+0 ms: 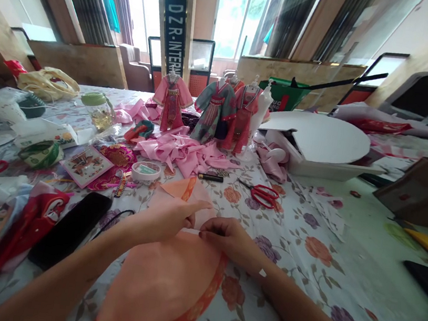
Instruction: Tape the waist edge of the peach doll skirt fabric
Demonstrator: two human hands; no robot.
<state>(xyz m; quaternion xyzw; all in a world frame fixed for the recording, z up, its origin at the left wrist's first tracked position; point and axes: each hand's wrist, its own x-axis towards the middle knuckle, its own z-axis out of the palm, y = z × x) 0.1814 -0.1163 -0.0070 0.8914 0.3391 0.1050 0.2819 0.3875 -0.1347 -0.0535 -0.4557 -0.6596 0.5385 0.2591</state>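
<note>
Right fingers [217,227] pinch orange cloth [166,276] at its edge; left fingers [192,211] curl, index extended, hold unclear.

Left hand [179,217] and right hand [227,235] close together at the edge of orange fabric [165,281], red scissors [255,189] beyond.

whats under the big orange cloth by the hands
The flowered tablecloth shows on both sides of the orange cloth and likely continues beneath it. Anything else directly underneath can't be seen, because the cloth covers it.
</note>
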